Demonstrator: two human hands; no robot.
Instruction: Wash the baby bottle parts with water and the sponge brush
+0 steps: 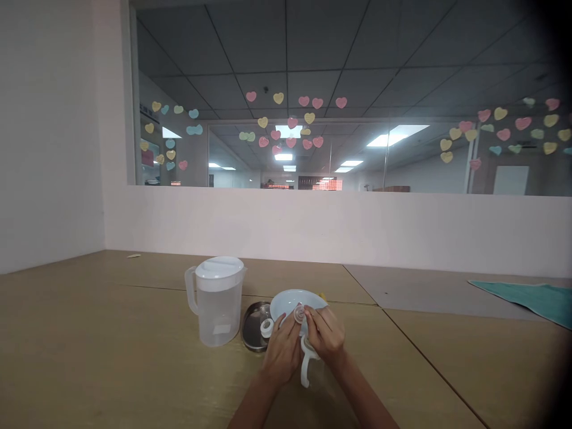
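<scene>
- right hand (325,335): fingertips pressed together, pinching a round translucent disc (299,313) by its edge
- left hand (282,351): curled, fingers up by the disc; contact unclear, grip cannot be told
- disc sits between both hands, just off the right fingertips, up and left of the right hand, so right is nearer; flat, no clear long axis
- white plastic handle loop (305,364) hangs under the hands, long axis pointing toward the body; what holds it is hidden
- pale blue bowl (298,301) just behind the hands
- left of it, dark metal dish (251,333) with white ring (267,328)
- lidded plastic pitcher (216,310) further left on wooden table (134,310)
</scene>
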